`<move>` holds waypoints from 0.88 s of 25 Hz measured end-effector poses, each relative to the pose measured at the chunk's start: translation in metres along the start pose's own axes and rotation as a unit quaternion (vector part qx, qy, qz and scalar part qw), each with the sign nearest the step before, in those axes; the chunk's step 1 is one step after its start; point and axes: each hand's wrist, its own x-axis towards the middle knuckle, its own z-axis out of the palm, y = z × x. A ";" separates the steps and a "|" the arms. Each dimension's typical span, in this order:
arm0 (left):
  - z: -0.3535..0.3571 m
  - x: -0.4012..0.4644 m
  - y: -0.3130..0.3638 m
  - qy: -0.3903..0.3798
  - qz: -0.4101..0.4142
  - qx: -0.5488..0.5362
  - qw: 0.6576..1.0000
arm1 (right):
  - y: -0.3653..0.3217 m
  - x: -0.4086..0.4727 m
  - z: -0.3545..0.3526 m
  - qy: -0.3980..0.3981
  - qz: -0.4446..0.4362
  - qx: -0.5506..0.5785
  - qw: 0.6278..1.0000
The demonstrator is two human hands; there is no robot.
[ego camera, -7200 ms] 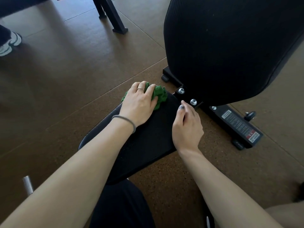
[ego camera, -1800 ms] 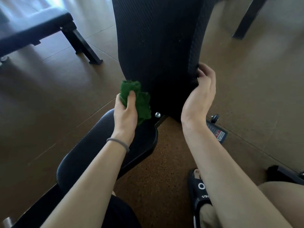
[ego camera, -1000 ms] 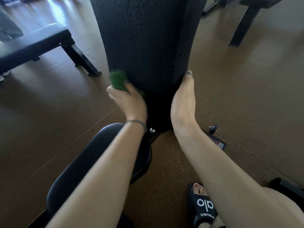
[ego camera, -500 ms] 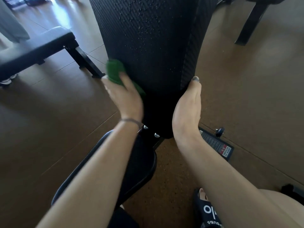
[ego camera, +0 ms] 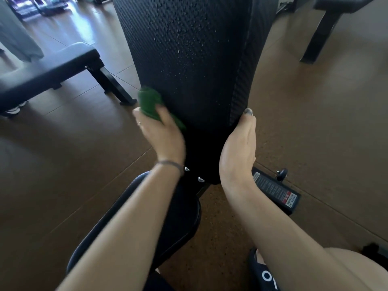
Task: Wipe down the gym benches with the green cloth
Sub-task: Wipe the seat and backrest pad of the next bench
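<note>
Underfoot, brown gym floor (ego camera: pixel 315 122) beneath droplet-speckled black backrest (ego camera: pixel 189 59)

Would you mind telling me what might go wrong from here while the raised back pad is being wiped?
The green cloth is bunched small in the left hand, so it may skip parts of the droplet-speckled back pad. The right hand braces the pad's lower edge close to the hinge bolts, where fingers might get caught if the pad shifts.

brown floor (ego camera: pixel 315 122), black sandal (ego camera: pixel 263 274), warning label (ego camera: pixel 273 189)
</note>
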 end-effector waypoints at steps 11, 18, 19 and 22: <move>0.005 0.003 0.041 0.045 0.070 -0.061 0.995 | 0.000 -0.001 0.004 0.026 -0.002 -0.012 1.000; -0.002 -0.028 -0.093 -0.035 -0.339 -0.040 0.939 | 0.000 -0.003 0.005 0.036 -0.017 -0.002 0.999; -0.001 -0.027 -0.077 -0.027 -0.347 -0.041 0.937 | 0.001 -0.003 0.005 0.039 -0.017 -0.004 0.999; 0.003 0.000 -0.008 0.006 -0.190 -0.079 0.978 | 0.000 -0.002 0.006 0.040 -0.015 -0.010 0.999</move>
